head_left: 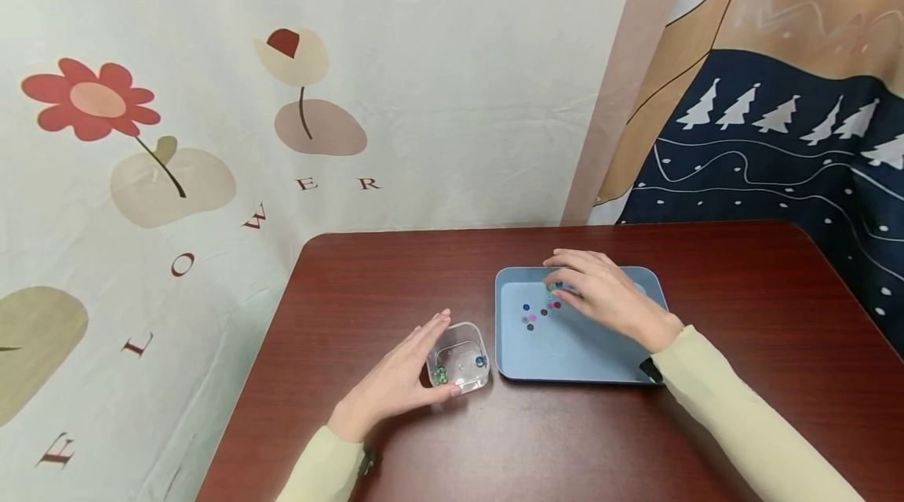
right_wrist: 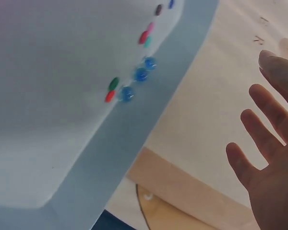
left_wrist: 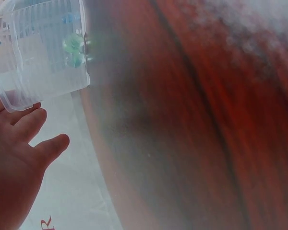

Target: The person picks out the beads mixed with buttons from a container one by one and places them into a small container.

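Note:
My left hand (head_left: 395,386) spans a small clear plastic box (head_left: 475,387), fingers along its far left side and thumb by its near edge. Inside the box are green marbles (head_left: 441,375) and a blue marble (head_left: 481,361). In the left wrist view, the fingers look straight beside the ribbed wall of the box (left_wrist: 43,57). Over the blue tray (head_left: 565,357) hovers my right hand (head_left: 607,296), partly covering what lies there. The right wrist view shows its fingers spread, holding nothing. Blue marbles (right_wrist: 141,74) and small coloured discs (right_wrist: 143,37) lie along the tray's far side.
Both box and tray stand on a dark red-brown table (head_left: 565,439), the box just left of the tray. Behind the table hangs a pale cloth (head_left: 452,94) with printed flowers and letters. A dark patterned cloth (head_left: 763,165) hangs at the right.

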Tool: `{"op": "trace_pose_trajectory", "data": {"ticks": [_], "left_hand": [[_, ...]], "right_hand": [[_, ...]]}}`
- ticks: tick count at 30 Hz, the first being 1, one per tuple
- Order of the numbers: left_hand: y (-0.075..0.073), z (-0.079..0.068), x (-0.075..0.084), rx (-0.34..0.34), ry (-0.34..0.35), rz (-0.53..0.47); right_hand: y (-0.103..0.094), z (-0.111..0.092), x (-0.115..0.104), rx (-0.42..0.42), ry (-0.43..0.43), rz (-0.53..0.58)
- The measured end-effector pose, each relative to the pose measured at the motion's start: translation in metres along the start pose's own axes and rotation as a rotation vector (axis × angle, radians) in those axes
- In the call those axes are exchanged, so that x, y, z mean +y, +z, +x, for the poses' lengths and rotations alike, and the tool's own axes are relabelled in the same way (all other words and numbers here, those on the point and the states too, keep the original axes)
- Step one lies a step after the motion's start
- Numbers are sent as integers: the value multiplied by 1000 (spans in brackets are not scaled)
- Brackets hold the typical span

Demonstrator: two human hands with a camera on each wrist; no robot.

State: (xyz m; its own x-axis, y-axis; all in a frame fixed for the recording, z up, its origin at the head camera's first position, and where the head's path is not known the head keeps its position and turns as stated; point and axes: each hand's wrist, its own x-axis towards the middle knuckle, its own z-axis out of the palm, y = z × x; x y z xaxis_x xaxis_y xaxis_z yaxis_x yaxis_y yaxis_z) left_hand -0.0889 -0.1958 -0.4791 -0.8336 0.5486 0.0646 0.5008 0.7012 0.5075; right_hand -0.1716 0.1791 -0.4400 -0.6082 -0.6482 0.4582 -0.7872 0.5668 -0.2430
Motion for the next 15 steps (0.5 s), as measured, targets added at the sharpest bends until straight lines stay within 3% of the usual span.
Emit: {"op": "trace_pose_trajectory", "data": {"ticks": [7, 15], "left_hand": [[0, 1, -1, -9, 1, -6], [0, 2, -1, -15, -11, -6]], "right_hand": [[-4, -7, -26, 24, 23, 30], [11, -14, -54, 106, 7, 77]]}}
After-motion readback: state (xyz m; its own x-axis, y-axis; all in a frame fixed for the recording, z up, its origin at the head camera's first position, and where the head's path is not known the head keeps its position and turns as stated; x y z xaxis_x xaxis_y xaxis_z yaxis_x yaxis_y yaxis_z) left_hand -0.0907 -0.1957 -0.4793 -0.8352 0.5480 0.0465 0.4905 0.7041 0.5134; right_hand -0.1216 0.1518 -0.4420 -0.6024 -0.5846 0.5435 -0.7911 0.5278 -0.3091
